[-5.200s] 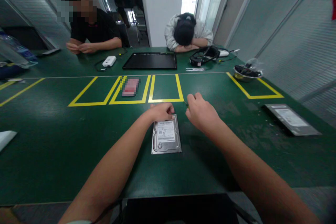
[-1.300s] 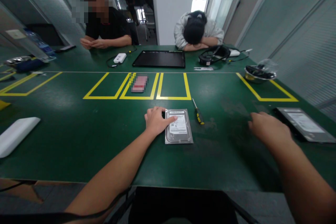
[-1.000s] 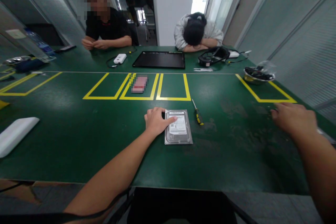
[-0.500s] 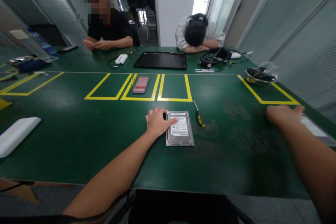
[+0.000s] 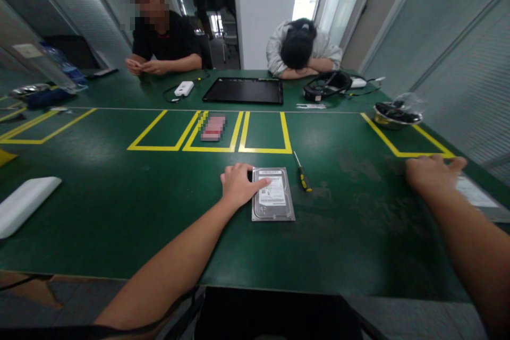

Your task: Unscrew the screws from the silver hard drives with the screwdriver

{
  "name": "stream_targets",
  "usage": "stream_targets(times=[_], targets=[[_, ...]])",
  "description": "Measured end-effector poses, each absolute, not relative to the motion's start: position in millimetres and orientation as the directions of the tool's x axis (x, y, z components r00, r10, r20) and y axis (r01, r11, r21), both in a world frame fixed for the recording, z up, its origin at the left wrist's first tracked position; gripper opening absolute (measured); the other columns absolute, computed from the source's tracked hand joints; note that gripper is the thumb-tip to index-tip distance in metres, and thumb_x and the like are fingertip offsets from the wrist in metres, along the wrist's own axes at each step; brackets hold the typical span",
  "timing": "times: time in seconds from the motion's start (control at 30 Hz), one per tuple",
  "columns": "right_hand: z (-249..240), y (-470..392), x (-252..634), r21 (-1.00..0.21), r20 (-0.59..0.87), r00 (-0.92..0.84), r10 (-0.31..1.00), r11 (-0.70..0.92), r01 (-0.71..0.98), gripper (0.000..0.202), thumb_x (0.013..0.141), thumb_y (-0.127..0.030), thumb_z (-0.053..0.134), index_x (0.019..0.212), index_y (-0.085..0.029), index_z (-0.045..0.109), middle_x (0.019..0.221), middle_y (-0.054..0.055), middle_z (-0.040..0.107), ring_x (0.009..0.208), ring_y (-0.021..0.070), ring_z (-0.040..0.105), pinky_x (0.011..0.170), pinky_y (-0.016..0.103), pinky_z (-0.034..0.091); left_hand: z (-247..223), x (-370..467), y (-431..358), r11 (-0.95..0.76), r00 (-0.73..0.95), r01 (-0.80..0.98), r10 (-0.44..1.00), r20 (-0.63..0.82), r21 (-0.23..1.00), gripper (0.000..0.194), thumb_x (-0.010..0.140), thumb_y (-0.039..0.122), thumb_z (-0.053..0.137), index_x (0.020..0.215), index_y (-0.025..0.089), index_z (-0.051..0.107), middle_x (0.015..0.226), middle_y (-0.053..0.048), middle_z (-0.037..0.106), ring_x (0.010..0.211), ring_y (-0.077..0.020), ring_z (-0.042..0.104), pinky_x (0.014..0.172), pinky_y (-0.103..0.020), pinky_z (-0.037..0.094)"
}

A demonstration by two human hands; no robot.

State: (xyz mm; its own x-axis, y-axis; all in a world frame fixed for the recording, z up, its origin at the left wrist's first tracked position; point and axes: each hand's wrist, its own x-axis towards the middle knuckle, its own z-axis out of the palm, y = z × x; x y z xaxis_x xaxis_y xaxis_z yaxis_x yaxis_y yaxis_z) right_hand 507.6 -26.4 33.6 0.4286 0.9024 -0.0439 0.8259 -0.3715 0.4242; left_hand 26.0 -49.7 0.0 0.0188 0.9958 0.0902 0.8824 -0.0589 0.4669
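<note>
left hand (image 5: 241,186): fingers along left edge, thumb on label, holding hard drive (image 5: 274,208) flat on bench (image 5: 330,260) | screwdriver (image 5: 304,178): right of those fingers, past the drive | right hand (image 5: 433,176): beside labelled silver case (image 5: 478,192), fingers' grip cannot be told | bowl (image 5: 392,122): beyond right fingers

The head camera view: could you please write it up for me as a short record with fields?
Left hand: thumb resting on a silver rectangular metal hard drive, other fingers at its left edge
Right hand: at a grey flat panel with a white label, partly hiding it; whether they touch cannot be told
Tool: black-and-yellow screwdriver, lying right of the drive, apart from both hands
Surface: dark green table with yellow tape outlines
Farther back: flat black rectangular screen; round metal bowl of dark items
</note>
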Motion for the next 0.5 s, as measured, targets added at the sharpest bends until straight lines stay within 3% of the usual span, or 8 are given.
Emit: stream_targets(times=[0.1,0.37,0.5], targets=[[31,-28,509,0.424,-0.022,0.425,0.905,-0.377,0.823,0.044,0.094,-0.011,0.029,0.102,-0.014,0.072,0.122,0.022,0.063,0.118,0.0347,0.047,0.091,0.053,0.023,0,26,-49,-0.058,0.018,0.882,0.996,0.089,0.469,0.068,0.069,0.079,0.059,0.107,0.024,0.067,0.116,-0.010,0.064,0.113,-0.0379,0.051,0.092,-0.052,0.040],[39,-28,496,0.412,0.096,0.422,0.902,-0.422,0.808,0.043,0.093,-0.010,0.028,0.108,-0.011,0.069,0.117,0.023,0.062,0.113,0.0356,0.047,0.089,0.055,0.021,0,25,-48,-0.063,0.033,0.877,0.997,0.070,0.477,0.065,0.070,0.076,0.061,0.108,0.024,0.068,0.114,-0.011,0.064,0.112,-0.0377,0.052,0.091,-0.052,0.040],[58,-24,458,0.271,0.273,0.354,0.894,-0.425,0.864,0.034,0.095,-0.019,0.035,0.104,-0.011,0.067,0.112,0.023,0.063,0.105,0.0342,0.050,0.084,0.052,0.021,-2,24,-47,-0.078,0.038,0.869,0.995,0.091,0.488,0.064,0.069,0.074,0.064,0.107,0.023,0.068,0.112,-0.012,0.064,0.110,-0.0385,0.052,0.090,-0.052,0.041]])
